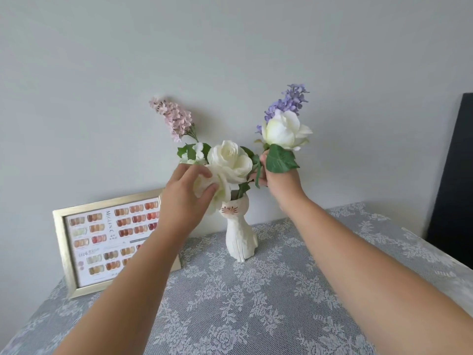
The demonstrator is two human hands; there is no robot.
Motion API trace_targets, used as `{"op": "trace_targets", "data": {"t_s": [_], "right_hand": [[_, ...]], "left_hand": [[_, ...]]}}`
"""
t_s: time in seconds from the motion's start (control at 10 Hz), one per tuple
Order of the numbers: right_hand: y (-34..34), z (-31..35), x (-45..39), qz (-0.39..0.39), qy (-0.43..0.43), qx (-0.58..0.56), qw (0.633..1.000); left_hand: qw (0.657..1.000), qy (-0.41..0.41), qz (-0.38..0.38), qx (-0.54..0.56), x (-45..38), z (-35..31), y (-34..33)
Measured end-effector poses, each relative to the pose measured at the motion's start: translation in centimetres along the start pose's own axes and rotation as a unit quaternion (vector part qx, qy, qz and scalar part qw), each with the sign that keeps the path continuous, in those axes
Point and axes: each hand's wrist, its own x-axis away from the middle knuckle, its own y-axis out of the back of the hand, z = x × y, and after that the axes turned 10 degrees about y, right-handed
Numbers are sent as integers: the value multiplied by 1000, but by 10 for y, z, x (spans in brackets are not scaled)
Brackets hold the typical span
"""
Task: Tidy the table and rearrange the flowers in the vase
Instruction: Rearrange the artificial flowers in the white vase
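- My left hand [190, 194] cups the low white rose [226, 162], fingers spread, to steady it.
- My right hand [277, 180] pinches stems at two o'clock, lifting the other rose [284, 129] to move it.
- The cat vase [240, 231] stands behind, mid-table.

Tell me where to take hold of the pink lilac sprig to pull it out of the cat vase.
Pinch the pink lilac sprig on its bare green stem just under the blossoms, coming from the upper left. It leans up and left, clear of the white rose and the left hand, so pull along that lean; the cat vase has a narrow mouth.
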Motion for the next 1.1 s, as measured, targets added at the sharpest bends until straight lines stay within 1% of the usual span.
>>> {"op": "trace_targets", "data": {"t_s": [0.1, 0.2, 0.3, 0.4, 0.5, 0.6, 0.7, 0.8, 0.9, 1.1], "right_hand": [[-1, 9, -1, 6, 43, -26, 999], [-8, 5, 8, -1, 35, -81, 996], [-11, -13, 21, -14, 15, -39, 999], [-8, -29, 32, -3, 74, 93, 993], [-10, -36, 39, 12, 120, 155, 981], [-8, -45, 42, 37, 27, 116, 992], [-5, -56, 40, 53, -10, 126, 991], [-8, -55, 32, 62, 29, 172, 983], [-16, -52, 25, 72, 42, 182, 980], [-15, -65, 20, 54, 29, 187, 980]], "left_hand": [[1000, 6, -5, 12, -1, 1, -2], [999, 19, 3, 42, -2, 0, -5], [998, 29, 18, 61, -4, -2, -6], [997, 32, 25, 73, -5, -4, -6], [995, 42, 29, 90, -6, -4, -4], [992, 55, 37, 106, -5, -4, -3], [990, 62, 45, 115, -4, -3, -2], [989, 56, 53, 124, -4, -3, 0], [989, 55, 60, 125, -3, -2, 1], [987, 47, 66, 141, -1, 2, -1]]}}
